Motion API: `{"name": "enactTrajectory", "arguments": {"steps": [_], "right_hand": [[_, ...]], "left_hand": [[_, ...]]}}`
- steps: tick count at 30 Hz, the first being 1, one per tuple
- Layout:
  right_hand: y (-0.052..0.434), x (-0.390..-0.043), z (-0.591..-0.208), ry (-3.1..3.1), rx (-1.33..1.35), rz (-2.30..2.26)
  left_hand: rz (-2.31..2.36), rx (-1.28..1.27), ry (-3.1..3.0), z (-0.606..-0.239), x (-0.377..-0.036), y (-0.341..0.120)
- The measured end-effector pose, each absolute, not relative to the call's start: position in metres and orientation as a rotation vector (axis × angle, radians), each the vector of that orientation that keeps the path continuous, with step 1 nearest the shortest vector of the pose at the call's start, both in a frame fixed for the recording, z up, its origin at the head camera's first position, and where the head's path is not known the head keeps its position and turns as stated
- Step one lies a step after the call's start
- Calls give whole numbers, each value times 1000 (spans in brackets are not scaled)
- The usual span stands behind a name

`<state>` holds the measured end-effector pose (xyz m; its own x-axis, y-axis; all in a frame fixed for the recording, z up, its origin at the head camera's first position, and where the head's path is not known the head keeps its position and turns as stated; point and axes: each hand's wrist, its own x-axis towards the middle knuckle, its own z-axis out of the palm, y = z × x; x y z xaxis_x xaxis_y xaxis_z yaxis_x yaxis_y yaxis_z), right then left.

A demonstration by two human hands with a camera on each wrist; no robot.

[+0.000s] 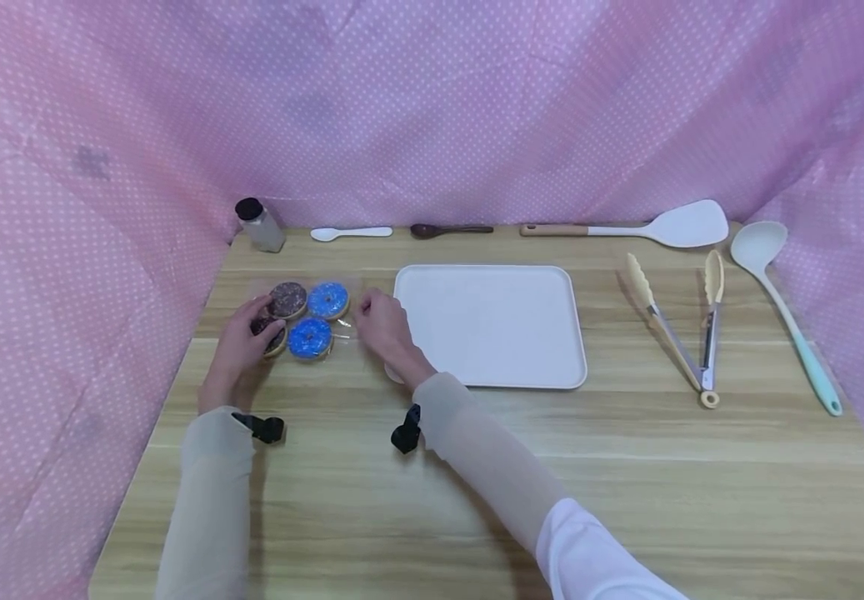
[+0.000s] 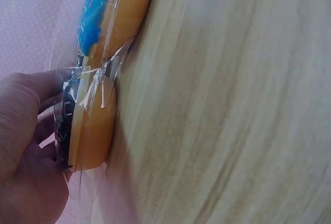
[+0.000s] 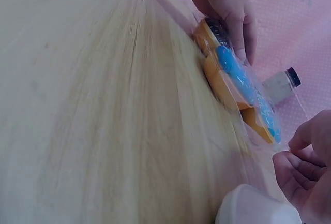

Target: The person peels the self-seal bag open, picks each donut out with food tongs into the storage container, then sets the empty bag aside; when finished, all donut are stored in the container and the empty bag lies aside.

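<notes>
A clear plastic bag (image 1: 343,332) lies on the table's left side with two blue-iced doughnuts (image 1: 310,338) and two dark-iced doughnuts (image 1: 288,300) inside. My left hand (image 1: 240,343) grips the near dark-iced doughnut through the film, and its fingers partly cover it. In the left wrist view, thumb and fingers curl over the dark icing (image 2: 66,125). At the bag's right edge, my right hand (image 1: 385,323) pinches the film between thumb and forefinger; the right wrist view shows these fingertips (image 3: 297,149) beside a blue-iced doughnut (image 3: 266,118).
A white tray (image 1: 487,325) lies just right of my right hand. Along the back are a black-capped jar (image 1: 261,225), a white spoon (image 1: 352,233), a brown spoon (image 1: 450,230) and a spatula (image 1: 626,229). Tongs (image 1: 679,337) and a ladle (image 1: 786,308) lie at the right.
</notes>
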<state>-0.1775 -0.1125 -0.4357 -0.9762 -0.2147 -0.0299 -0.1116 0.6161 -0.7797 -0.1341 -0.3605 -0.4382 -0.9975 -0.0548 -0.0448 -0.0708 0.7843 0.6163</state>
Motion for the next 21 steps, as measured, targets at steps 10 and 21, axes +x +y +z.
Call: {"name": "enactTrajectory", "arguments": {"steps": [10, 21], "right_hand": [[-108, -178, -436, 2726, -275, -1287], [-102, -176, -435, 2763, -375, -1298]], "left_hand": [[1145, -167, 2980, -441, -131, -360], [1416, -445, 3027, -446, -135, -350]]}}
